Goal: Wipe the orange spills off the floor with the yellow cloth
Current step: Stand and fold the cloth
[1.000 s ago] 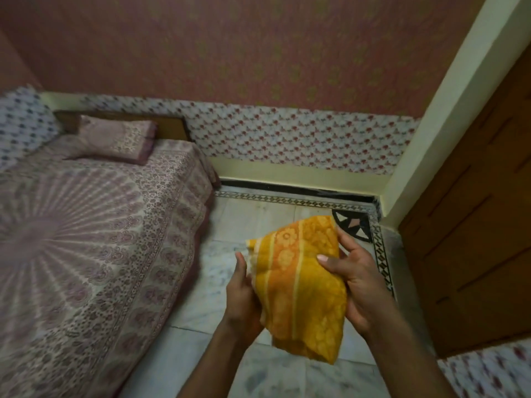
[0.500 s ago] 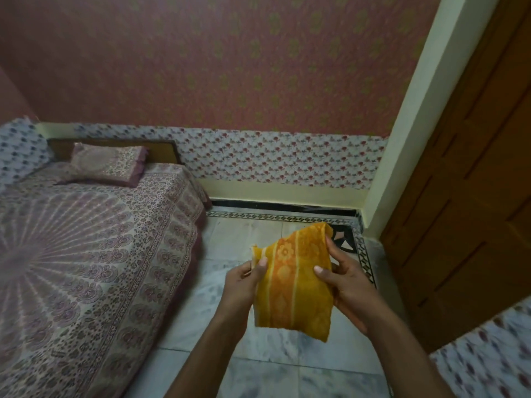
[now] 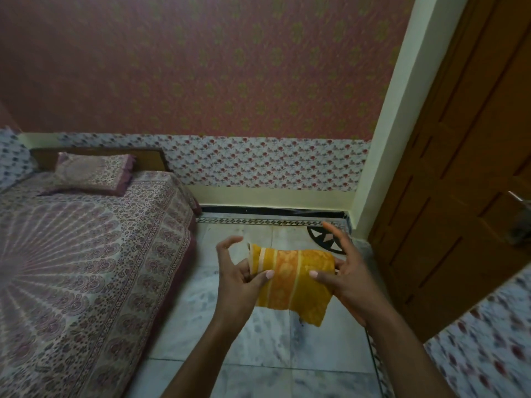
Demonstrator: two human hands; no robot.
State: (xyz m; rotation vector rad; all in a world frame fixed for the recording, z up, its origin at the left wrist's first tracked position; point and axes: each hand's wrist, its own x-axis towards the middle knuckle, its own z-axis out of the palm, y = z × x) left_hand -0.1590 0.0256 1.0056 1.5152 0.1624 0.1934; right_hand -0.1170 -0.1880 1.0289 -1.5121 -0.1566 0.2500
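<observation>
Both hands hold the yellow cloth (image 3: 293, 278) up in the air in front of the body, above the pale marble floor (image 3: 258, 340). The cloth is folded into a thick band with orange floral stripes and lighter yellow lines, and its lower right corner hangs loose. The left hand (image 3: 238, 280) has its grip clamped on the cloth's left end, thumb pressed on the near face, while the index finger curls free above the fold. The right hand (image 3: 343, 275) is clamped on the right end in the same way, thumb on the near face and the upper fingers spread away from the fabric.

No orange spill shows on the visible floor tiles; the cloth and forearms hide part of the floor beneath them.

A bed (image 3: 86, 268) with a patterned mauve spread fills the left side, its edge close beside the strip of open floor, and a matching pillow (image 3: 92, 175) lies at its head against a wooden headboard (image 3: 100, 155). A brown wooden door (image 3: 459, 196) stands on the right, hemming the floor in from that side. Along the far wall a black patterned border (image 3: 258, 221) runs across the tiles, with a dark round inlay (image 3: 321, 239) just behind the right hand. Floral fabric (image 3: 488, 354), blurred, shows at the lower right corner.
</observation>
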